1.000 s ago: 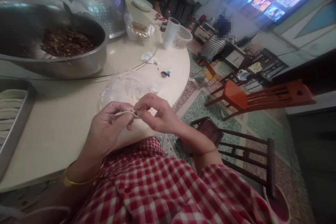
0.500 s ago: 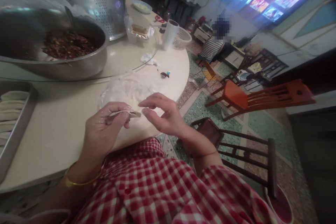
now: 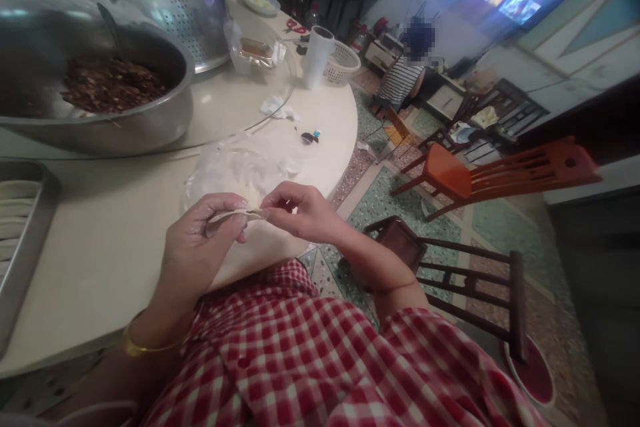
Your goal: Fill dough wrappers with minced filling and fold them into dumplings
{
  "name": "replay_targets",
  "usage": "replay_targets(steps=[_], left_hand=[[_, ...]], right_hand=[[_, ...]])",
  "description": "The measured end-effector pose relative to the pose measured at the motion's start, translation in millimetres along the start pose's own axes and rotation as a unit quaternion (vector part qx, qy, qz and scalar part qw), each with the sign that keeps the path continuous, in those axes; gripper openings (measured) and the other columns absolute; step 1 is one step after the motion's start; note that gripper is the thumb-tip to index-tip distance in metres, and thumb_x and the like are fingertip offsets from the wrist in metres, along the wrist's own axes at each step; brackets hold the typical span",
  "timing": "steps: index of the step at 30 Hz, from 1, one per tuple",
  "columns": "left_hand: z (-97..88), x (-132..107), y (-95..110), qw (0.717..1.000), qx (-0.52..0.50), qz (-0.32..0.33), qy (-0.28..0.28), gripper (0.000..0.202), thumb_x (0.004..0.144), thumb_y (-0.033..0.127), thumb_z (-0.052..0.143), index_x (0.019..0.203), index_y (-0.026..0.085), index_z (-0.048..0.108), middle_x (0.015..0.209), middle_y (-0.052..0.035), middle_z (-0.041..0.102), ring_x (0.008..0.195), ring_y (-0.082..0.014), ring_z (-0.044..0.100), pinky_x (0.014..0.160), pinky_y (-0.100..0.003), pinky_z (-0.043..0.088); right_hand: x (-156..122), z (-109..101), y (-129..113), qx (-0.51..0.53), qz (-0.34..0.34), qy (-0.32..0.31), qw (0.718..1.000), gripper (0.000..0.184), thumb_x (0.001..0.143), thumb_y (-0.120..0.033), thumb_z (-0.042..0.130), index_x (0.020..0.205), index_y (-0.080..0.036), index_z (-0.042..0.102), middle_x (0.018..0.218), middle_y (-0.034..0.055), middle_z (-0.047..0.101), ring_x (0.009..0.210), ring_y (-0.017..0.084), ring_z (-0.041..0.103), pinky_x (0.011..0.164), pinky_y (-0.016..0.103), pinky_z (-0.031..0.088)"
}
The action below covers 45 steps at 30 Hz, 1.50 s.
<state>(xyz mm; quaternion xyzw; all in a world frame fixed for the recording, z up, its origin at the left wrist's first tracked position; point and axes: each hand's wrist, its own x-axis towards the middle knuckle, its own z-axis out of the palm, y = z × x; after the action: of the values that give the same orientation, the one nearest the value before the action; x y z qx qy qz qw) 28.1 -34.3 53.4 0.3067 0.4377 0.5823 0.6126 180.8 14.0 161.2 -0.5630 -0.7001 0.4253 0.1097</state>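
Observation:
Between my two hands is a pale folded dumpling (image 3: 235,212), held above the table's near edge. My left hand (image 3: 200,233) pinches its left part between thumb and fingers. The fingertips of my right hand (image 3: 297,212) are closed on its right end, and they partly hide it. Just behind the hands lies a clear plastic bag (image 3: 220,170) with whitish contents I cannot make out. A steel bowl (image 3: 165,123) at the upper left holds dark chopped filling (image 3: 117,83) and a spoon handle (image 3: 111,27). Several finished dumplings (image 3: 17,209) lie in a metal tray (image 3: 43,213) at left.
A large perforated steel colander (image 3: 190,7) leans behind the bowl. Farther along the table (image 3: 110,227) are a wrapped container (image 3: 256,53), a white cylinder (image 3: 318,60) and a basket (image 3: 343,63). Chairs (image 3: 450,177) stand at right; a person (image 3: 400,80) is beyond.
My right fingertips have moved left and closed on the dumpling's right end, which showed open before. The view has shifted slightly; my left hand keeps its hold.

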Motion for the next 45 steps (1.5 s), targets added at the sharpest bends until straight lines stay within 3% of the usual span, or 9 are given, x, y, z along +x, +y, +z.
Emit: replay_targets(steps=[4,9,16,22,31,36,41,45], left_hand=[[-0.8,1.4,-1.9,1.0,-0.001,0.008,-0.027,0.015,0.08,0.029,0.076,0.09,0.019,0.072,0.095,-0.0014,0.069,0.059,-0.0083,0.06,0.061,-0.021,0.053],[1.0,3.5,0.1,0.998,0.023,0.025,-0.061,0.014,0.077,0.032,0.077,0.084,0.02,0.072,0.097,-0.0029,0.068,0.063,-0.0091,0.059,0.056,-0.018,0.054],[1.8,4.8,4.3,0.996,0.04,0.024,-0.073,0.013,0.076,0.033,0.076,0.08,0.022,0.071,0.093,-0.0033,0.066,0.063,-0.0102,0.056,0.053,-0.018,0.052],[3.8,5.4,4.8,0.998,0.032,-0.017,-0.046,0.015,0.074,0.033,0.076,0.082,0.022,0.069,0.08,0.0004,0.063,0.056,-0.0092,0.056,0.055,-0.019,0.051],[4.4,5.7,0.1,1.0,0.017,0.011,-0.023,0.015,0.078,0.033,0.076,0.084,0.023,0.068,0.077,0.0025,0.065,0.056,-0.0082,0.057,0.055,-0.018,0.05],[5.2,4.7,2.4,1.0,0.017,0.004,-0.01,0.015,0.077,0.033,0.077,0.082,0.023,0.067,0.081,0.0023,0.066,0.055,-0.0082,0.057,0.053,-0.019,0.051],[5.5,4.6,2.3,0.999,0.025,0.002,-0.023,0.019,0.078,0.038,0.074,0.085,0.022,0.068,0.077,0.0018,0.067,0.056,-0.0098,0.059,0.055,-0.021,0.053],[7.4,4.4,1.6,0.999,0.026,-0.014,-0.027,0.024,0.077,0.04,0.074,0.09,0.021,0.068,0.077,0.0015,0.067,0.054,-0.0094,0.058,0.055,-0.021,0.053]], right_hand=[[3.4,0.4,1.5,-0.014,0.017,0.014,1.0,0.006,0.081,-0.018,0.063,0.079,-0.015,0.068,0.073,-0.0032,0.063,0.065,0.006,0.052,0.066,0.022,0.042],[11.1,0.1,2.4,0.027,0.064,-0.005,0.998,0.01,0.081,-0.02,0.063,0.077,-0.013,0.067,0.068,-0.0034,0.062,0.063,0.006,0.051,0.062,0.021,0.04],[9.2,5.2,-3.7,0.017,0.033,-0.013,0.999,0.013,0.086,-0.023,0.061,0.08,-0.013,0.066,0.071,-0.0021,0.062,0.066,0.007,0.052,0.062,0.021,0.04],[4.2,10.6,-2.6,-0.025,-0.041,0.029,0.998,0.015,0.091,-0.025,0.06,0.084,-0.014,0.067,0.08,-0.0001,0.066,0.074,0.008,0.058,0.07,0.023,0.045],[-7.6,17.2,1.9,-0.129,-0.211,0.072,0.966,0.022,0.099,-0.02,0.046,0.094,-0.014,0.066,0.09,0.0069,0.068,0.086,0.013,0.063,0.08,0.026,0.054],[-14.7,24.5,3.6,-0.186,-0.232,0.094,0.95,0.021,0.1,-0.024,0.048,0.101,-0.013,0.066,0.093,0.0085,0.069,0.086,0.013,0.063,0.082,0.028,0.056],[-12.4,33.2,18.0,-0.25,-0.283,0.161,0.912,0.023,0.102,-0.022,0.046,0.103,-0.012,0.067,0.09,0.0084,0.069,0.085,0.013,0.064,0.078,0.026,0.056],[-12.1,38.1,23.4,-0.263,-0.273,0.173,0.909,0.026,0.103,-0.022,0.044,0.1,-0.013,0.069,0.086,0.0076,0.069,0.081,0.013,0.065,0.075,0.025,0.056]])
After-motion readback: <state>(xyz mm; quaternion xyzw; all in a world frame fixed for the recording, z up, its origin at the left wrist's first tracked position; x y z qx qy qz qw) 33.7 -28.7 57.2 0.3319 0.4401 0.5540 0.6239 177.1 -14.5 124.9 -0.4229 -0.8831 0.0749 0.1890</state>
